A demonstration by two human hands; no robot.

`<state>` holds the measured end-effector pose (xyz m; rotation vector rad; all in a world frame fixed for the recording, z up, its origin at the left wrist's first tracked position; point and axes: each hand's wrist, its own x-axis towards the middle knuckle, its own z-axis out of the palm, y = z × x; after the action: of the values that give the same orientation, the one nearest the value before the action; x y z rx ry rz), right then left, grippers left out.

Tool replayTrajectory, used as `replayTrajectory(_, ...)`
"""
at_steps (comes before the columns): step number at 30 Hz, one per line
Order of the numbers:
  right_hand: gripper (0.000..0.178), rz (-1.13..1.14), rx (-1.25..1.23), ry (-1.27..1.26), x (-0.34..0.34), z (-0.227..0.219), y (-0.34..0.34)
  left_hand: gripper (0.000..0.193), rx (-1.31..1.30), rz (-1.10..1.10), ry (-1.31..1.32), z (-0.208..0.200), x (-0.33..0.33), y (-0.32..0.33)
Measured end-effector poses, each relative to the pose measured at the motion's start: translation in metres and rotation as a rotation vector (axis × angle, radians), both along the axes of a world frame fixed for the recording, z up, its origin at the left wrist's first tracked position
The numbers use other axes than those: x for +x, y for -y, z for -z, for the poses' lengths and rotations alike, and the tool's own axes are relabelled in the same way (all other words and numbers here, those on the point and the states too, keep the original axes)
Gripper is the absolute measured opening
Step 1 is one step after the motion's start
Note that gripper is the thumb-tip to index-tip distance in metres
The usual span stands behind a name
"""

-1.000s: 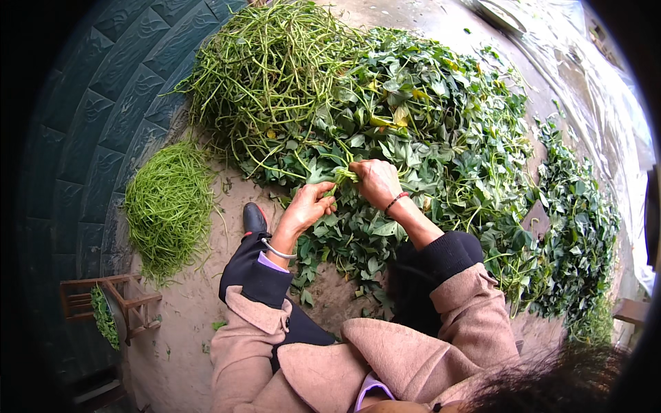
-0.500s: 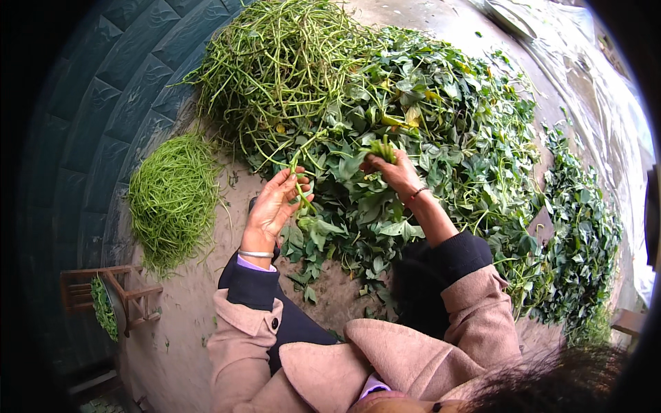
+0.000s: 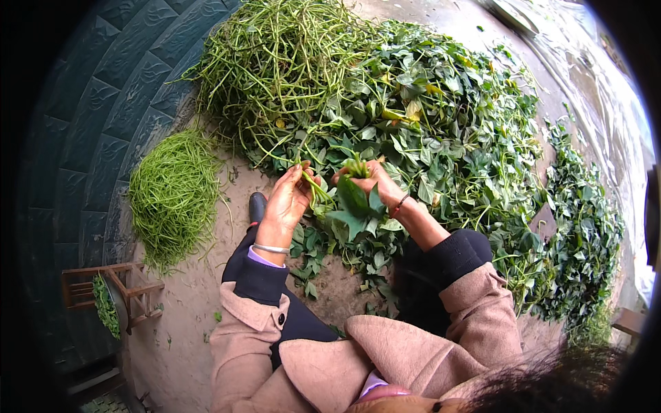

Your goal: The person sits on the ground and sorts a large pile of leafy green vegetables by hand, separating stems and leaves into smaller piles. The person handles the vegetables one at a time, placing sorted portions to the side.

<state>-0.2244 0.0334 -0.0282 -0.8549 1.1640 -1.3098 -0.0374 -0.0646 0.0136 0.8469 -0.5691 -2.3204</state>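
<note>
My left hand (image 3: pixel 287 196) pinches a green vine stem (image 3: pixel 308 177) between thumb and fingers, with cut-looking stem ends poking out toward the right. Close beside it, my right hand (image 3: pixel 375 180) is closed round a small bunch of green stalks (image 3: pixel 356 167). Broad green leaves (image 3: pixel 354 205) hang below that fist. Behind both hands spreads a large heap of leafy vines (image 3: pixel 447 131), some leaves yellowed. A tangled mound of bare vine stems (image 3: pixel 282 55) rises at the far left of the heap.
To the left lies a pile of thin green stalks (image 3: pixel 172 199) on the floor. A wooden stool (image 3: pixel 141 292) stands near the left wall, with a dish of greens (image 3: pixel 105 306) by it. Clear plastic sheeting (image 3: pixel 599 103) runs along the right. My shoe (image 3: pixel 257 205) is beside my left hand.
My right hand has moved left and slightly nearer with its bunch, and leaves now hang plainly under it. My left hand has shifted slightly right, still on the stem.
</note>
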Motion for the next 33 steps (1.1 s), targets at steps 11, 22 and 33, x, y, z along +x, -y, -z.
replayTrajectory(11, 0.019, 0.065, -0.117, -0.202, 0.026, -0.023, -0.011, 0.04, -0.283, 0.128, 0.02, -0.016, -0.017, -0.014)
replayTrajectory(22, 0.016, 0.204, -0.343, -0.954, 0.015, -0.048, -0.015, 0.059, -0.471, 0.249, 0.068, -0.035, -0.018, -0.019)
replayTrajectory(33, 0.031, 0.07, -0.288, -1.191, 0.004, -0.05, -0.015, 0.052, -0.542, 0.286, 0.216, -0.026, -0.009, -0.012)
